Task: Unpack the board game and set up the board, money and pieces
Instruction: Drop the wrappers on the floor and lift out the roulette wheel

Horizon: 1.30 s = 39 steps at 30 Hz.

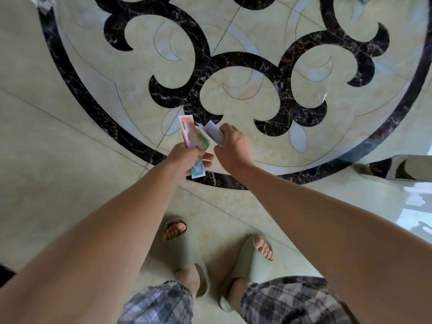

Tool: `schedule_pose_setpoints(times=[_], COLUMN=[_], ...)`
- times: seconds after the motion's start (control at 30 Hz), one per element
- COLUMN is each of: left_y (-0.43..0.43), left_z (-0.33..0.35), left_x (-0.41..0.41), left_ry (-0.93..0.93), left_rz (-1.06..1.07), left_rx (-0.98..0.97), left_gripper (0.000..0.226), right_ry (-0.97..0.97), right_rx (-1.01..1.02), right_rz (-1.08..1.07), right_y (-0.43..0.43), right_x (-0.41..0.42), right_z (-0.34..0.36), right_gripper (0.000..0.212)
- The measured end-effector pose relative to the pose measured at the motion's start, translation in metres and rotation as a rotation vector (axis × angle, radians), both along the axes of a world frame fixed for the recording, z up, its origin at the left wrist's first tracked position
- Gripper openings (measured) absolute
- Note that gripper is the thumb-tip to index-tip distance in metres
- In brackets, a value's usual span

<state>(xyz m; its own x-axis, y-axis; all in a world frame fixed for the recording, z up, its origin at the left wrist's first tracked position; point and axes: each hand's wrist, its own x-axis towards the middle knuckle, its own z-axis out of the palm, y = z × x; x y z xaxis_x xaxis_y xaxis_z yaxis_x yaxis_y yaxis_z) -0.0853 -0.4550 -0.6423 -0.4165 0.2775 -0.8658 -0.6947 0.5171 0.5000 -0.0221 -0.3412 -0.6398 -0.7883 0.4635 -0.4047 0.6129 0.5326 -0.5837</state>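
I stand over a patterned marble floor with both arms stretched forward. My left hand point(187, 161) grips a small stack of play-money notes point(191, 136), orange on top with green beneath, fanned upward and away from me. My right hand point(231, 146) is just to the right of it, fingers closed on a pale white-blue note point(214, 132) that is tilted and slightly blurred. The two hands are close together but not touching. No board, box or playing pieces are in view.
The floor point(236, 97) is cream marble with a black scroll medallion and a dark ring. My feet in grey-green slides point(187, 251) stand below. A shiny object point(406, 169) lies at the right edge. A small clear scrap point(323, 95) lies on the floor.
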Motion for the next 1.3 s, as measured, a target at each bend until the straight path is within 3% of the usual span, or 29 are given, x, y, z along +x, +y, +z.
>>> schedule_pose_setpoints(times=[0.27, 0.47, 0.57, 0.7, 0.83, 0.9, 1.03, 1.17, 1.3], left_y=[0.006, 0.013, 0.024, 0.033, 0.042, 0.049, 0.072, 0.109, 0.151], left_z=[0.188, 0.335, 0.403, 0.466, 0.504, 0.519, 0.549, 0.578, 0.601], left_x=[0.003, -0.006, -0.007, 0.0, -0.002, -0.005, -0.008, -0.016, -0.033], left_ry=[-0.063, -0.102, -0.065, 0.02, 0.077, 0.087, 0.092, 0.201, 0.259], left_rz=[0.046, 0.145, 0.126, 0.157, 0.315, 0.337, 0.315, 0.354, 0.265], left_rx=[0.248, 0.369, 0.411, 0.335, 0.262, 0.244, 0.275, 0.181, 0.202], left_gripper=[0.017, 0.026, 0.025, 0.032, 0.032, 0.031, 0.038, 0.02, 0.016], right_ry=[0.062, 0.152, 0.182, 0.215, 0.213, 0.226, 0.285, 0.413, 0.503], right_rx=[0.079, 0.08, 0.039, -0.076, -0.259, -0.283, -0.28, -0.309, -0.629], right_rz=[0.121, 0.212, 0.245, 0.311, 0.392, 0.384, 0.263, 0.025, -0.418], right_y=[-0.012, 0.004, 0.02, 0.034, 0.05, 0.057, 0.074, 0.089, 0.112], right_x=[0.0, -0.007, -0.009, -0.003, 0.008, 0.012, 0.014, 0.011, -0.008], right_z=[0.178, 0.313, 0.379, 0.438, 0.482, 0.505, 0.538, 0.559, 0.586], right_gripper=[0.028, 0.017, 0.021, 0.027, 0.052, 0.051, 0.045, 0.031, 0.021])
